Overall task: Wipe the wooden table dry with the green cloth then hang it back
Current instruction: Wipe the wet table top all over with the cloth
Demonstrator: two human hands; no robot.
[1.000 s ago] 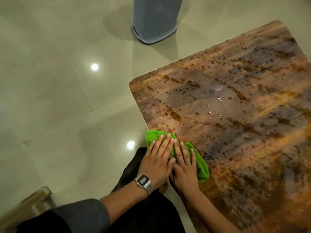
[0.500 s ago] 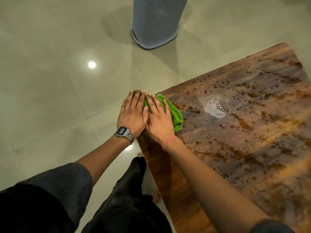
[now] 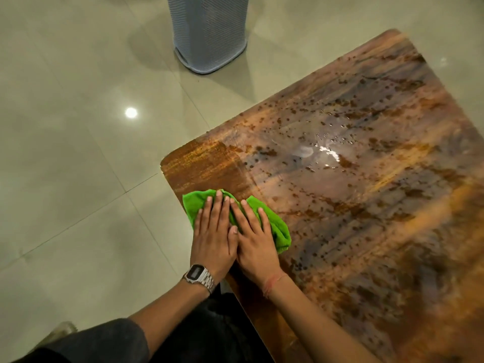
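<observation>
Both palms, left hand (image 3: 213,238) and right hand (image 3: 255,243), pressed flat with fingers spread on cloth (image 3: 277,229) at table (image 3: 366,231) edge, seven o'clock of puddle (image 3: 318,151), for pressure

Pale glossy tiled floor (image 3: 78,179), grout lines visible, one round light reflection (image 3: 131,112). Grey ribbed upright container (image 3: 208,32) standing on the floor, top cut off by frame.

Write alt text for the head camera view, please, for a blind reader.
Both hands, left hand and right hand, press a green cloth flat on the corner of a wet wooden table. Droplets cover most of it; a grey basket stands on the tiled floor.
</observation>
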